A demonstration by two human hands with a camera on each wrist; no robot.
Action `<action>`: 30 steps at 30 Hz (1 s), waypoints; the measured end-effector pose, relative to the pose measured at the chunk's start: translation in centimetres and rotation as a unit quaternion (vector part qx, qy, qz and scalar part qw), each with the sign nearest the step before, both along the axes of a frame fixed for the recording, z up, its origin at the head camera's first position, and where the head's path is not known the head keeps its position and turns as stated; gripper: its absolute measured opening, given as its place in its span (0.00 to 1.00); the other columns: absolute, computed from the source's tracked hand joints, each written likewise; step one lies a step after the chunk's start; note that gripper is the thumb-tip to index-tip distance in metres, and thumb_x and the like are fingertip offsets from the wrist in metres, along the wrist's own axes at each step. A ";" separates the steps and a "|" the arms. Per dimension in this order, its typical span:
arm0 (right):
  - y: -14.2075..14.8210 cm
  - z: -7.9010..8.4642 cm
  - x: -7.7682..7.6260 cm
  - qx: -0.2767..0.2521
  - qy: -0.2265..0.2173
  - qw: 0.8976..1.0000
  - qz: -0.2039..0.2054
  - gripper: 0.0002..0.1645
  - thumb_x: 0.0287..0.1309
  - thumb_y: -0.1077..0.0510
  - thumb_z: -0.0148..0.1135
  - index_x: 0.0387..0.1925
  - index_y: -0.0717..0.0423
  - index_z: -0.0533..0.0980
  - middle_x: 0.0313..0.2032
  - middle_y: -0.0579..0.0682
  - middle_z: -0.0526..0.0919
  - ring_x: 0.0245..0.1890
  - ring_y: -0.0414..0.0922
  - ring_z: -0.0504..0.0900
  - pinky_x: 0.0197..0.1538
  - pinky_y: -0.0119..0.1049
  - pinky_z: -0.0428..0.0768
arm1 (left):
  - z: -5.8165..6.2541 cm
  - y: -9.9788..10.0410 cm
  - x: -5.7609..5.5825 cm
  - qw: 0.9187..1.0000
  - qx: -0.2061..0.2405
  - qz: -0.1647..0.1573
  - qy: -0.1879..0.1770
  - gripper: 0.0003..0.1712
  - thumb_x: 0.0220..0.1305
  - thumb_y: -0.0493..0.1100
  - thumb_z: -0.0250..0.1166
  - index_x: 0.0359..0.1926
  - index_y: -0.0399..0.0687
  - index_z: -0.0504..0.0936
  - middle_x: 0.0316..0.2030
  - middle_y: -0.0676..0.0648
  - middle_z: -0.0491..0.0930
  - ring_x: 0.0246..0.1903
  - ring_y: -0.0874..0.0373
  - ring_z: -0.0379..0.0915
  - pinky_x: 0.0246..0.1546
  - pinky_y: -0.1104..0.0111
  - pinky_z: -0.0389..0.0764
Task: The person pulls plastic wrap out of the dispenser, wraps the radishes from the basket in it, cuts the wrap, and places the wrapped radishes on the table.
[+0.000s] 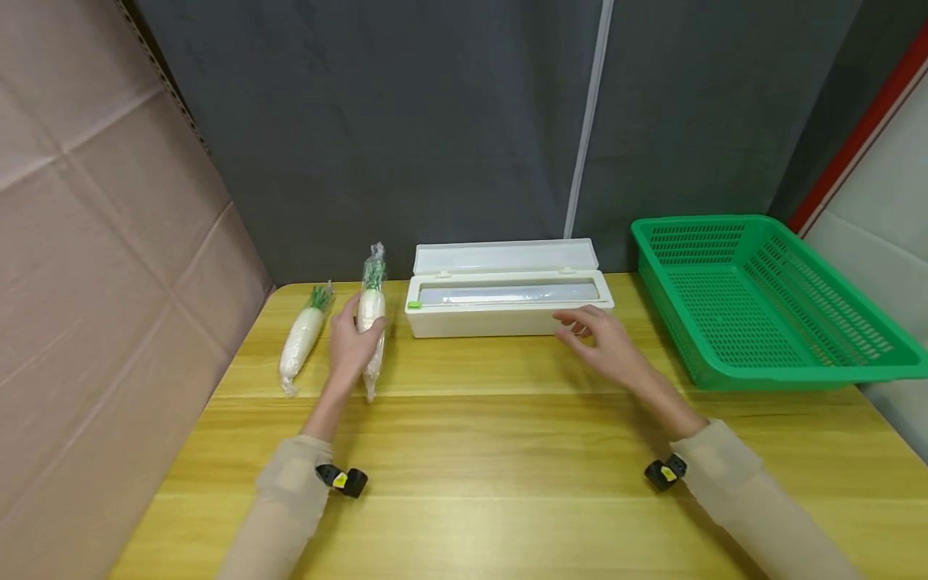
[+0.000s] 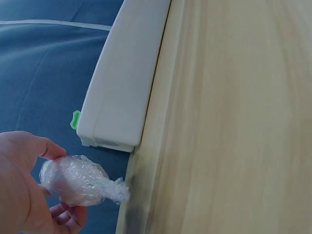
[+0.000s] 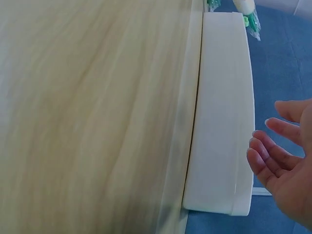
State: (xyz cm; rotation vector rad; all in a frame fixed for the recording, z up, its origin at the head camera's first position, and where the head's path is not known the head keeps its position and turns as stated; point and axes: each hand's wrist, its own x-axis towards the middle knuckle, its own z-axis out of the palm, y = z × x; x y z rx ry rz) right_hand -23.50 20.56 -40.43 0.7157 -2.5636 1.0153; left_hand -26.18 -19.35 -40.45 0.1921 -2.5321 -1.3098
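Observation:
My left hand [image 1: 354, 342] grips a white radish [image 1: 372, 310] with green leaf stubs, wrapped in clear plastic film. In the left wrist view its twisted film end [image 2: 117, 190] sticks out past my fingers. A second wrapped radish [image 1: 302, 338] lies on the table to the left of that hand. Between my hands stands a white cling film box [image 1: 482, 324], its lid [image 1: 507, 256] raised and a pale roll of film inside. Over the box's front right corner hovers my right hand [image 1: 605, 345], fingers loosely bent and holding nothing.
A green plastic basket [image 1: 696, 362] stands at the right side of the wooden table [image 1: 464, 467]. Dark cloth [image 1: 406, 121] hangs behind the table, and a pinkish cloth wall [image 1: 130, 242] borders the left. A green slider [image 1: 414, 304] sits on the box's left end.

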 end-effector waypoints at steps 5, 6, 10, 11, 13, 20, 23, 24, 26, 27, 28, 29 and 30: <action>0.6 -0.2 0.2 0.008 0.002 1.000 -0.009 0.19 0.67 0.61 0.64 0.56 0.67 0.79 0.47 0.62 0.83 0.41 0.57 0.81 0.45 0.54 0.81 | -0.5 -1.4 -0.3 0.998 -0.061 0.005 -0.025 0.40 0.66 0.48 0.63 0.75 0.43 0.63 0.59 0.29 0.70 0.56 0.35 0.67 0.55 0.44 0.70; 0.7 -0.3 0.2 0.009 0.003 1.000 -0.011 0.19 0.67 0.61 0.64 0.56 0.67 0.79 0.47 0.62 0.83 0.41 0.57 0.81 0.45 0.54 0.81 | -0.6 -1.7 -0.4 0.997 -0.069 0.003 -0.032 0.40 0.66 0.48 0.62 0.75 0.43 0.62 0.61 0.29 0.69 0.59 0.34 0.66 0.58 0.43 0.69; 1.1 -0.4 0.2 0.012 0.005 1.000 -0.014 0.19 0.67 0.61 0.65 0.55 0.66 0.80 0.48 0.62 0.82 0.41 0.57 0.81 0.44 0.53 0.81 | -0.8 -2.9 -0.5 0.994 -0.097 0.002 -0.053 0.39 0.68 0.48 0.61 0.76 0.41 0.61 0.65 0.28 0.67 0.65 0.31 0.61 0.63 0.40 0.63; 1.1 -0.5 0.2 0.013 0.006 1.000 -0.014 0.18 0.67 0.61 0.65 0.55 0.66 0.80 0.48 0.62 0.82 0.41 0.57 0.82 0.44 0.53 0.81 | -0.9 -3.1 -0.5 0.993 -0.103 0.002 -0.057 0.39 0.68 0.48 0.60 0.76 0.41 0.61 0.65 0.28 0.67 0.64 0.31 0.61 0.63 0.39 0.64; 1.3 -0.5 0.2 0.014 0.006 1.000 -0.015 0.19 0.67 0.61 0.65 0.55 0.66 0.80 0.49 0.62 0.82 0.42 0.57 0.82 0.45 0.52 0.81 | -0.9 -3.5 -0.5 0.991 -0.117 0.001 -0.063 0.38 0.69 0.48 0.60 0.75 0.40 0.62 0.65 0.27 0.66 0.63 0.30 0.62 0.61 0.39 0.65; 1.7 -0.8 0.1 0.023 -0.001 1.000 -0.017 0.18 0.68 0.61 0.63 0.56 0.66 0.79 0.51 0.63 0.81 0.43 0.57 0.82 0.46 0.53 0.81 | -1.3 -4.5 -0.6 0.986 -0.141 -0.002 -0.090 0.37 0.69 0.48 0.59 0.74 0.37 0.63 0.64 0.25 0.65 0.63 0.30 0.61 0.59 0.38 0.66; 1.9 -0.8 0.0 0.026 -0.005 1.000 -0.017 0.18 0.68 0.61 0.63 0.56 0.66 0.79 0.51 0.64 0.81 0.43 0.57 0.81 0.46 0.54 0.81 | -1.4 -4.7 -0.7 0.984 -0.148 -0.005 -0.102 0.38 0.69 0.48 0.58 0.74 0.35 0.62 0.64 0.24 0.64 0.63 0.29 0.59 0.59 0.38 0.66; 2.0 -0.8 0.0 0.025 -0.006 1.000 -0.017 0.19 0.68 0.61 0.63 0.56 0.66 0.78 0.51 0.64 0.81 0.43 0.57 0.81 0.46 0.54 0.81 | -1.4 -4.8 -0.8 0.983 -0.151 -0.006 -0.105 0.38 0.69 0.48 0.59 0.73 0.34 0.62 0.64 0.24 0.63 0.64 0.29 0.59 0.59 0.38 0.66; 2.2 -0.7 0.0 0.024 -0.006 1.000 -0.018 0.19 0.68 0.61 0.63 0.57 0.67 0.78 0.51 0.64 0.81 0.43 0.58 0.81 0.46 0.54 0.81 | -1.4 -4.9 -0.8 0.982 -0.154 -0.006 -0.111 0.38 0.69 0.49 0.59 0.73 0.33 0.62 0.64 0.23 0.62 0.63 0.28 0.58 0.58 0.37 0.66; 2.4 -0.7 0.0 0.025 -0.005 0.999 -0.020 0.19 0.68 0.61 0.63 0.57 0.67 0.78 0.50 0.64 0.81 0.43 0.58 0.81 0.46 0.55 0.81 | -1.3 -5.0 -0.7 0.981 -0.156 -0.006 -0.116 0.38 0.69 0.49 0.59 0.73 0.33 0.62 0.64 0.22 0.61 0.63 0.28 0.58 0.58 0.36 0.67; 2.4 -0.6 0.0 0.025 -0.004 0.999 -0.021 0.19 0.67 0.61 0.64 0.56 0.67 0.78 0.49 0.64 0.81 0.42 0.58 0.81 0.46 0.55 0.81 | -1.3 -5.0 -0.7 0.980 -0.157 -0.006 -0.118 0.38 0.69 0.49 0.59 0.73 0.33 0.62 0.64 0.22 0.60 0.63 0.27 0.58 0.58 0.36 0.67; 2.6 -0.5 0.0 0.026 -0.001 0.999 -0.023 0.19 0.67 0.61 0.64 0.56 0.67 0.79 0.49 0.64 0.81 0.42 0.58 0.81 0.46 0.55 0.81 | -1.2 -5.0 -0.6 0.980 -0.157 -0.007 -0.120 0.38 0.70 0.50 0.59 0.73 0.33 0.62 0.64 0.22 0.59 0.63 0.26 0.58 0.57 0.35 0.67; 2.6 -0.5 0.0 0.028 0.004 0.999 -0.025 0.19 0.66 0.62 0.64 0.56 0.67 0.79 0.48 0.63 0.81 0.41 0.58 0.81 0.45 0.54 0.80 | -1.2 -5.0 -0.6 0.980 -0.159 -0.008 -0.120 0.38 0.70 0.50 0.59 0.73 0.32 0.62 0.64 0.21 0.58 0.63 0.26 0.58 0.57 0.35 0.67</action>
